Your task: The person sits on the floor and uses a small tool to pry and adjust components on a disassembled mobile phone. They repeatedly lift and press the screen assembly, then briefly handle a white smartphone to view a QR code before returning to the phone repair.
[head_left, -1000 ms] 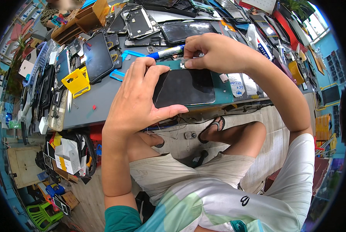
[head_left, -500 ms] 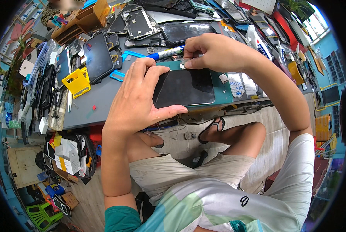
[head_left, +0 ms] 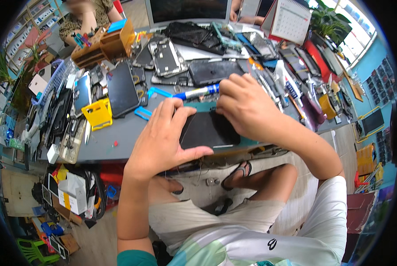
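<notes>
A black smartphone [head_left: 203,133] with a dark glossy front lies on a green mat [head_left: 204,107] at the near edge of the desk. My left hand [head_left: 158,139] spans its left side, thumb along the near edge and fingertips at the far left corner, gripping it. My right hand [head_left: 247,106] is closed at the far right part of the phone, fingertips pressed together. What those fingertips hold, if anything, is hidden behind the hand. Just beyond lies a blue and white marker pen [head_left: 197,92].
Phones and loose parts crowd the desk [head_left: 103,148]. A yellow phone stand [head_left: 97,114] and a dark tablet-like screen [head_left: 122,88] are at left. Farther back stand a wooden organiser [head_left: 114,42], a monitor [head_left: 187,11] and a calendar [head_left: 289,22]. Another person [head_left: 85,20] sits across the desk.
The head view has tilted up, showing more of the desk's far side. My right hand has turned, its fingers more curled and its fingertips now hidden. My left hand keeps its place on the phone.
</notes>
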Tool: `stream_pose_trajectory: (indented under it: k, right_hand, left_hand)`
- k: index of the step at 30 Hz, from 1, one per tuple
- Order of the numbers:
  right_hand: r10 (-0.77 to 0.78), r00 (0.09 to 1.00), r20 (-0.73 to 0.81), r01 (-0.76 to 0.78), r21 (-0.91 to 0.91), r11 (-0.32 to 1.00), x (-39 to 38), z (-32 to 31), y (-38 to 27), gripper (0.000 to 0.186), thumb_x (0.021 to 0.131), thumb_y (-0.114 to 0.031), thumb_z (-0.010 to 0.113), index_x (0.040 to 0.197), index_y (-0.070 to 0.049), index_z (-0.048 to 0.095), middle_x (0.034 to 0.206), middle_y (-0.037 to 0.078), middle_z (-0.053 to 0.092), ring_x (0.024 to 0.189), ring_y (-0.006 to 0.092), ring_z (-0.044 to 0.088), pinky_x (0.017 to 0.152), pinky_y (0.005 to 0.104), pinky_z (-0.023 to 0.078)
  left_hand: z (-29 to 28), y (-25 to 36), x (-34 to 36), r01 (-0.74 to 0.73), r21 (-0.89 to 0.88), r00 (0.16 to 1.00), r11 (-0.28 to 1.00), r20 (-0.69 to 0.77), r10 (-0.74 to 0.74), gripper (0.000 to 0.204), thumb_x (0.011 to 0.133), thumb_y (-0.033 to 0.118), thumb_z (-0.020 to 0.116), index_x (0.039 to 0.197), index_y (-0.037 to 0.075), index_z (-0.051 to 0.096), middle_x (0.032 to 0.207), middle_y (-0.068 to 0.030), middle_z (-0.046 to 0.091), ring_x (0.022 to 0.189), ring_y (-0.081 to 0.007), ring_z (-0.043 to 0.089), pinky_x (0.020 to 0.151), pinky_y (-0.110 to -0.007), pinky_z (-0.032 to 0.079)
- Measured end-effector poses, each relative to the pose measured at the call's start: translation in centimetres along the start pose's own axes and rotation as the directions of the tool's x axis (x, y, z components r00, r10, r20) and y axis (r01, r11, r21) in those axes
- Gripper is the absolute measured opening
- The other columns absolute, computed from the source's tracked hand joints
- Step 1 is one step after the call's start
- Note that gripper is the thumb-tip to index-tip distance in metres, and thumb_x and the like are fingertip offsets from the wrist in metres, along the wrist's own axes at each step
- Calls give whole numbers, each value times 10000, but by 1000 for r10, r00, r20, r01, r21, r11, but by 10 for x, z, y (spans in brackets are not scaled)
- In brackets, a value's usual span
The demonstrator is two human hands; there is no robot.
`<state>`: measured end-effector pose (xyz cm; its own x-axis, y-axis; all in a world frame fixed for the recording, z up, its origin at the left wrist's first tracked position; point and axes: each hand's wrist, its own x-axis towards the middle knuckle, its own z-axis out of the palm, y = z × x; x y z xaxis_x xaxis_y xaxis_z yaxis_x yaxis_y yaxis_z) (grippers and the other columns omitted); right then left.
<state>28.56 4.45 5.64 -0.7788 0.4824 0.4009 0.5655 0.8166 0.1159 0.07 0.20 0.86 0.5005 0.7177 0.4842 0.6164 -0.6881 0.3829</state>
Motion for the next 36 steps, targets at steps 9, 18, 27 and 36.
stream_pose_trajectory:
  k: [9, 18, 27, 36]
  right_hand:
    - [81, 992, 97, -99, 200, 975, 4, -5, 11, 133, 927, -116, 889, 973, -54, 780, 1087, 108, 658, 1068, 339, 632, 934, 473, 505]
    - [202, 949, 242, -291, 426, 857, 8, 1, 22, 149, 989, -97, 856, 1035, 11, 764, 1088, 162, 661, 1093, 383, 665, 940, 485, 540]
    - [249, 860, 445, -475, 523, 708, 15, 4, 34, 215, 1047, -144, 803, 1054, 70, 781, 1122, 185, 727, 744, 336, 770, 688, 464, 635]
    - [242, 867, 436, -458, 506, 731, 16, 7, 39, 246, 1038, -185, 818, 1066, 56, 785, 931, 166, 749, 669, 312, 756, 695, 470, 617]
  left_hand:
    - [0, 4, -2, 33, 5, 999, 999, 4, -33, 933, 790, 624, 1024, 1418, 25, 682, 1408, -198, 571, 1330, -443, 618, 1166, -531, 537]
    - [2, 1, -2, 22, 15, 1000, 1000, 11, -22, 933, 824, 672, 984, 1415, 23, 670, 1411, -207, 568, 1315, -451, 625, 1164, -539, 537]
    - [3, 1, -1, -1, 44, 1000, 999, 3, 1, 936, 840, 691, 962, 1428, 24, 670, 1416, -216, 566, 1312, -461, 626, 1156, -554, 540]
    - [2, 0, 1, -17, 46, 1000, 999, 0, 17, 967, 846, 728, 935, 1422, 0, 666, 1363, -215, 559, 1253, -453, 625, 1113, -551, 542]
